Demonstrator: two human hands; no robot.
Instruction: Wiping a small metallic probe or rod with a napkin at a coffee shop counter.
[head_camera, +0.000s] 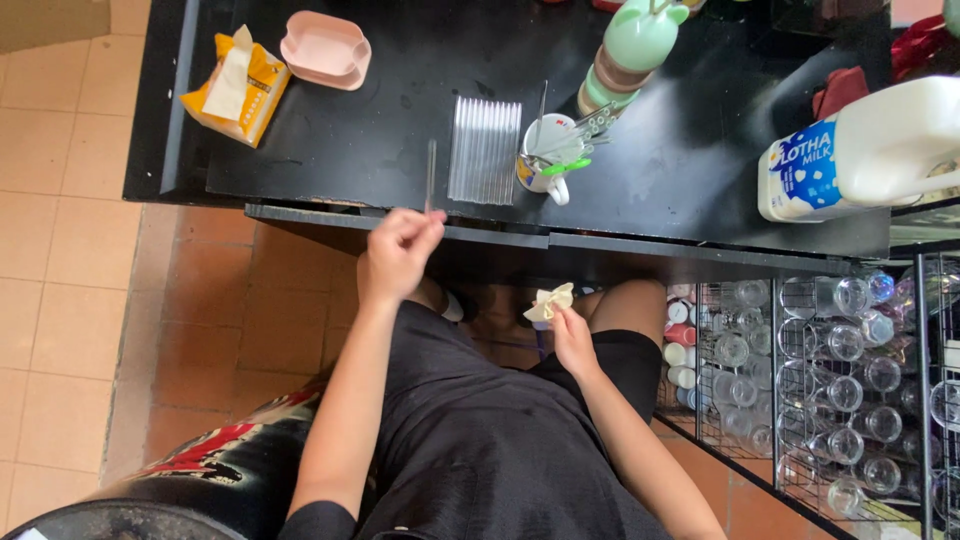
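My left hand (398, 252) pinches the lower end of a thin clear straw (431, 172) and holds it upright over the front edge of the black counter (640, 180). A row of several clear straws (484, 150) lies side by side on the counter, just right of the held one. My right hand (572, 338) is down over my lap, closed on a crumpled pale yellow cloth (550, 301). I am seated, in black clothing.
A white mug (545, 160) holding metal utensils stands beside the straws. On the counter are a yellow tissue pack (235, 88), a pink dish (325, 48), a green bottle (630, 55) and a white milk jug (870, 150). Wire racks of glasses (840, 380) stand at lower right.
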